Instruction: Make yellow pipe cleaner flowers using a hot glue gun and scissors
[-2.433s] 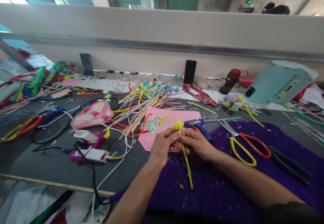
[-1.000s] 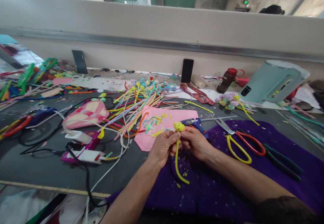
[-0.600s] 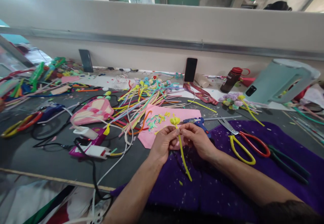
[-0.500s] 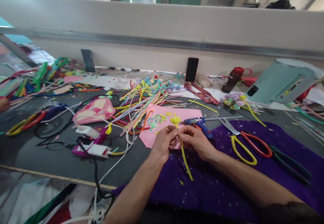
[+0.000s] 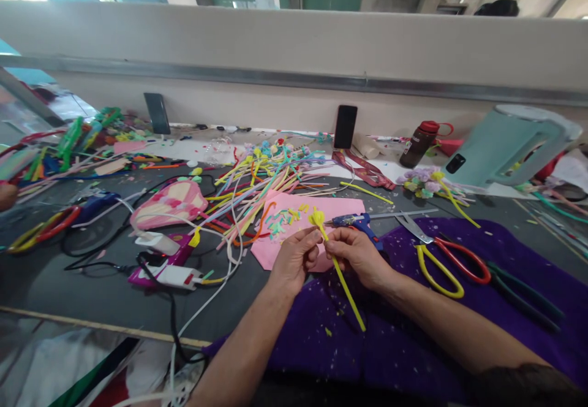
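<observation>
A yellow pipe-cleaner flower (image 5: 316, 217) is between my hands, its bunched head up and its long stem slanting down to the right. My right hand (image 5: 361, 257) pinches the stem below the head between thumb and fingers. Close under the head, my left hand (image 5: 294, 261) is closed, its thumb and fingertip at the stem. Beneath and behind them lies a pink sheet (image 5: 261, 254) with small cut yellow, green and orange pieces. A blue glue gun (image 5: 351, 220) rests just behind my right hand.
Scissors (image 5: 443, 260) and dark-handled pliers (image 5: 526, 296) lie on purple cloth at right. Colored pipe cleaners (image 5: 257, 201) are heaped behind. Left are a purple power strip (image 5: 158, 269) and trailing cables. A bottle (image 5: 419, 144), kettle (image 5: 500, 146) and phone (image 5: 345, 127) stand at the back.
The flower has tilted: its head leans slightly left and the stem's lower end has swung right. My left fingers have shifted slightly away from my right fingertips.
</observation>
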A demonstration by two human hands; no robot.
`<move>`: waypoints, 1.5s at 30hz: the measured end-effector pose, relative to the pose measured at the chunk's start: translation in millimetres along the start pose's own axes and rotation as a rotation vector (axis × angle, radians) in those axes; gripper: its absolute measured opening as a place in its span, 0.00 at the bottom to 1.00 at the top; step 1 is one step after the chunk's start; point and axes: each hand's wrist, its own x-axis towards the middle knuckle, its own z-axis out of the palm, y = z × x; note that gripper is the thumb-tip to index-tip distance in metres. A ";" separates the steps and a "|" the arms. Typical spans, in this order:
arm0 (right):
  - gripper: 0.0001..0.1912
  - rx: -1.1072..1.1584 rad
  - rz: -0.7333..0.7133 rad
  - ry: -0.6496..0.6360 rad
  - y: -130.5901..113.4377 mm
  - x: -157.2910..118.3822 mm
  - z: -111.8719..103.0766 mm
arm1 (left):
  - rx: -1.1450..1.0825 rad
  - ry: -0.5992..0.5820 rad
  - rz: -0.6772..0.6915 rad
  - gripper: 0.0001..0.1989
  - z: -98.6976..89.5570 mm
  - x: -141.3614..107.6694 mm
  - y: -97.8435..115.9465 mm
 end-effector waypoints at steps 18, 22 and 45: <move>0.11 -0.038 0.011 -0.008 -1.8 -1.6 3.6 | 0.095 0.098 0.047 0.15 0.7 -2.2 -0.8; 0.11 -0.034 0.001 -0.016 0.5 -1.1 3.3 | 0.099 0.093 0.062 0.14 1.3 -2.1 -0.8; 0.11 -0.035 -0.082 -0.038 1.6 0.0 -0.4 | 0.093 -0.022 0.028 0.10 -0.7 -3.4 -1.9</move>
